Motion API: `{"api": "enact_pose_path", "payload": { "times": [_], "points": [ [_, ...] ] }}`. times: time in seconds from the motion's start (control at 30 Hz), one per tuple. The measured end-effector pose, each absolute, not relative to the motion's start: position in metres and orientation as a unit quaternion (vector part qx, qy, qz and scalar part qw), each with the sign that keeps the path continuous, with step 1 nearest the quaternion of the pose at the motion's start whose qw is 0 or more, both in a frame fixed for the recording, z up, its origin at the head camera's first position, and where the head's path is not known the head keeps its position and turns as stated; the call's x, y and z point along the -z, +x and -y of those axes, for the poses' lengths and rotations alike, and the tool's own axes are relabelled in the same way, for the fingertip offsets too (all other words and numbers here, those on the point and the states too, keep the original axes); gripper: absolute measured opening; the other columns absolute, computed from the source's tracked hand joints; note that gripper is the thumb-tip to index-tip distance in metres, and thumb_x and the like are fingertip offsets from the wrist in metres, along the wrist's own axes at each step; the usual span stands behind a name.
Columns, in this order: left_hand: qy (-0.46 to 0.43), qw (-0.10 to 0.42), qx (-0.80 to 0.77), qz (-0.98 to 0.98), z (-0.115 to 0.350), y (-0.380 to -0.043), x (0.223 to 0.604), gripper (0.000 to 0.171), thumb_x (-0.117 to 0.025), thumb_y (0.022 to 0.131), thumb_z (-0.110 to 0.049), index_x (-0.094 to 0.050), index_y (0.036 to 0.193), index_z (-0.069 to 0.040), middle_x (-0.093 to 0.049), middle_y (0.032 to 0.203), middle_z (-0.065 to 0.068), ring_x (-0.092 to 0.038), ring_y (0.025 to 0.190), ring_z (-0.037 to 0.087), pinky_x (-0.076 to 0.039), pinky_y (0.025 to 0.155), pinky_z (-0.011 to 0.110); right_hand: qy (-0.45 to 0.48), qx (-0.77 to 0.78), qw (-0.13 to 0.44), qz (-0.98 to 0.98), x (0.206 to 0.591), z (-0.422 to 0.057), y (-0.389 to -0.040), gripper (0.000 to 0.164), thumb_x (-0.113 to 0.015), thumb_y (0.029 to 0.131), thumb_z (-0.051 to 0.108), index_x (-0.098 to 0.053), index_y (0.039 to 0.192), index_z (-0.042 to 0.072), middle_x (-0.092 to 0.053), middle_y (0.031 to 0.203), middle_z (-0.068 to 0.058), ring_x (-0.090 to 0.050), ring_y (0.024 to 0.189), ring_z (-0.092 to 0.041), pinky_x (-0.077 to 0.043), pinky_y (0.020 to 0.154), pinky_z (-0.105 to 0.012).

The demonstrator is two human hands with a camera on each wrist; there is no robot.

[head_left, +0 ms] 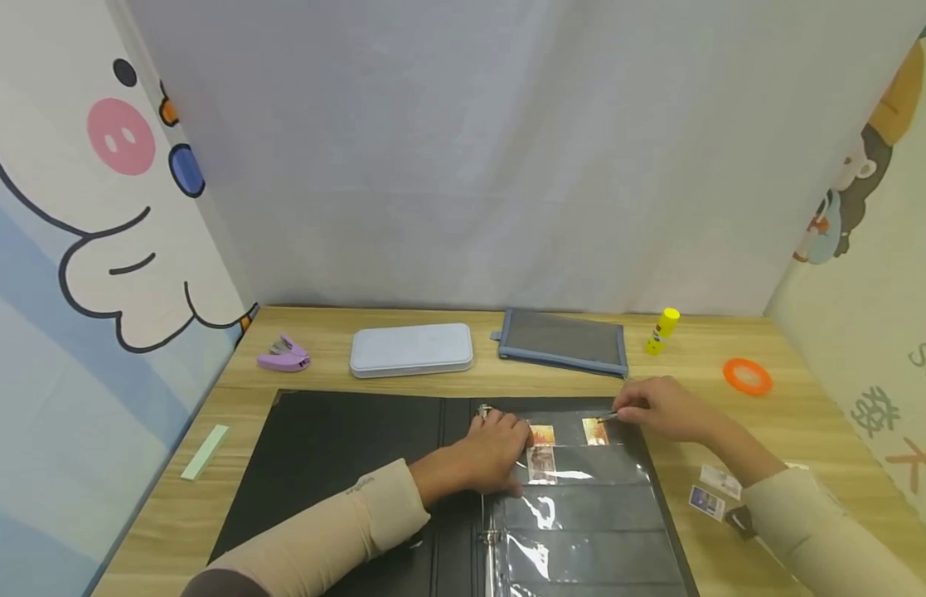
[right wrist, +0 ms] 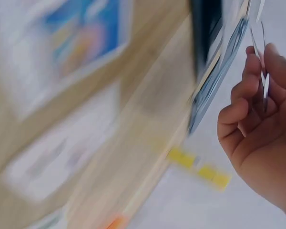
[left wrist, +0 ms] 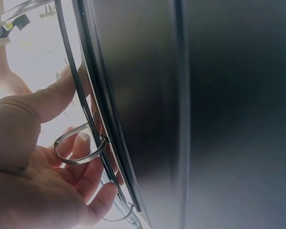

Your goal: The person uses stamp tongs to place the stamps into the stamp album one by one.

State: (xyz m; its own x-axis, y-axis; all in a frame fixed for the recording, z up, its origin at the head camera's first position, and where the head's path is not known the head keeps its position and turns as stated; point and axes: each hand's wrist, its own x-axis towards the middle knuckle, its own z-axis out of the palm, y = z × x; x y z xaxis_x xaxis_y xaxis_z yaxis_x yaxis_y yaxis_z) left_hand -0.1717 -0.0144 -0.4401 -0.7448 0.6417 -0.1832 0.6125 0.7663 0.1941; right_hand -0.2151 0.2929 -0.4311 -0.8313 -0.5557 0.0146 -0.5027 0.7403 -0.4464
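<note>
A black ring binder (head_left: 358, 464) lies spread on the table, with a clear pocket page (head_left: 593, 506) on its right side. My right hand (head_left: 664, 408) pinches metal tweezers (right wrist: 265, 88), whose tips meet an orange-and-yellow stamp (head_left: 594, 432) in the top row. My left hand (head_left: 496, 454) rests on the page's left part beside the rings, its fingers loosely bent; a metal ring (left wrist: 62, 149) shows in front of it in the left wrist view. Close to those fingers are another orange stamp (head_left: 543, 435) and, below it, a brownish stamp (head_left: 541, 466).
Loose stamps (head_left: 706, 502) lie right of the binder, near my right sleeve. Along the back stand a purple hole punch (head_left: 284, 355), a pale case (head_left: 411, 349), a mesh pouch (head_left: 563, 341), a yellow glue stick (head_left: 662, 331) and an orange ring (head_left: 747, 377). A pale green strip (head_left: 205, 453) lies left.
</note>
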Motion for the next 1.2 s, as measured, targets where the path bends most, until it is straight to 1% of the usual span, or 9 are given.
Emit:
{"api": "enact_pose_path", "payload": {
  "times": [0.23,0.5,0.67,0.77,0.83,0.9,1.07,1.17,1.2],
  "points": [
    [0.337,0.115,-0.063,-0.932,0.015,-0.173,0.441,0.057,-0.083,0.069,-0.043,-0.052,0.112,-0.022,-0.055,0.116,-0.002,-0.045,0.116,0.021,-0.037,0.094,0.043,-0.262,0.217,0.099,-0.935,0.426,-0.359,-0.2,0.011,-0.059,0.094,0.02,-0.07,0.094,0.022,-0.07,0.092,0.011,-0.056,0.084,0.006,-0.049,0.076,-0.024],
    [0.334,0.115,-0.068,-0.933,0.016,-0.173,0.438,0.055,-0.083,0.07,-0.043,-0.052,0.112,-0.022,-0.055,0.116,-0.002,-0.044,0.117,0.021,-0.037,0.095,0.044,-0.247,0.231,0.099,-0.936,0.426,-0.414,-0.173,0.015,-0.057,0.095,0.016,-0.067,0.09,0.025,-0.064,0.082,0.015,-0.053,0.074,0.005,-0.044,0.064,-0.021],
    [0.335,0.12,-0.074,-0.932,0.017,-0.173,0.438,0.056,-0.083,0.071,-0.041,-0.053,0.113,-0.02,-0.055,0.117,-0.001,-0.044,0.117,0.022,-0.037,0.095,0.044,-0.202,0.222,0.136,-0.944,0.426,-0.426,-0.16,0.014,-0.056,0.096,0.022,-0.07,0.097,0.021,-0.069,0.085,0.011,-0.054,0.07,0.004,-0.044,0.062,-0.021],
    [0.336,0.12,-0.075,-0.931,0.017,-0.173,0.438,0.055,-0.083,0.071,-0.041,-0.053,0.112,-0.02,-0.055,0.118,-0.001,-0.044,0.117,0.022,-0.037,0.096,0.045,-0.192,0.207,0.151,-0.947,0.427,-0.429,-0.156,0.016,-0.057,0.095,0.024,-0.07,0.102,0.019,-0.071,0.092,0.009,-0.055,0.075,0.006,-0.046,0.064,-0.02],
    [0.337,0.12,-0.073,-0.931,0.017,-0.173,0.439,0.055,-0.082,0.071,-0.042,-0.053,0.112,-0.021,-0.055,0.117,-0.001,-0.044,0.117,0.022,-0.037,0.095,0.044,-0.199,0.207,0.152,-0.946,0.43,-0.431,-0.154,0.015,-0.058,0.094,0.023,-0.07,0.1,0.019,-0.072,0.091,0.009,-0.056,0.075,0.006,-0.046,0.065,-0.02],
    [0.338,0.119,-0.071,-0.931,0.016,-0.173,0.439,0.055,-0.082,0.071,-0.042,-0.052,0.112,-0.021,-0.054,0.117,-0.002,-0.044,0.118,0.022,-0.036,0.096,0.044,-0.21,0.22,0.155,-0.94,0.432,-0.432,-0.153,0.014,-0.057,0.095,0.02,-0.07,0.098,0.018,-0.07,0.086,0.01,-0.054,0.072,0.006,-0.045,0.064,-0.02],
    [0.338,0.12,-0.07,-0.931,0.016,-0.172,0.44,0.055,-0.083,0.07,-0.042,-0.052,0.112,-0.021,-0.054,0.116,-0.002,-0.044,0.118,0.022,-0.037,0.096,0.045,-0.215,0.274,0.177,-0.92,0.437,-0.432,-0.151,0.014,-0.055,0.096,0.018,-0.069,0.091,0.018,-0.054,0.062,0.011,-0.044,0.051,0.005,-0.042,0.046,-0.021],
    [0.337,0.12,-0.07,-0.931,0.015,-0.171,0.44,0.056,-0.083,0.07,-0.042,-0.052,0.111,-0.021,-0.055,0.116,-0.002,-0.044,0.116,0.021,-0.037,0.095,0.044,-0.21,0.274,0.176,-0.922,0.438,-0.432,-0.15,0.014,-0.055,0.096,0.02,-0.067,0.089,0.019,-0.05,0.058,0.011,-0.041,0.047,0.005,-0.04,0.042,-0.022],
    [0.337,0.121,-0.069,-0.931,0.015,-0.171,0.44,0.056,-0.083,0.07,-0.042,-0.052,0.112,-0.022,-0.054,0.115,-0.002,-0.044,0.116,0.021,-0.037,0.094,0.043,-0.211,0.267,0.169,-0.925,0.438,-0.431,-0.151,0.014,-0.055,0.096,0.02,-0.068,0.091,0.018,-0.052,0.06,0.01,-0.042,0.048,0.004,-0.041,0.044,-0.022]
  ]
}}
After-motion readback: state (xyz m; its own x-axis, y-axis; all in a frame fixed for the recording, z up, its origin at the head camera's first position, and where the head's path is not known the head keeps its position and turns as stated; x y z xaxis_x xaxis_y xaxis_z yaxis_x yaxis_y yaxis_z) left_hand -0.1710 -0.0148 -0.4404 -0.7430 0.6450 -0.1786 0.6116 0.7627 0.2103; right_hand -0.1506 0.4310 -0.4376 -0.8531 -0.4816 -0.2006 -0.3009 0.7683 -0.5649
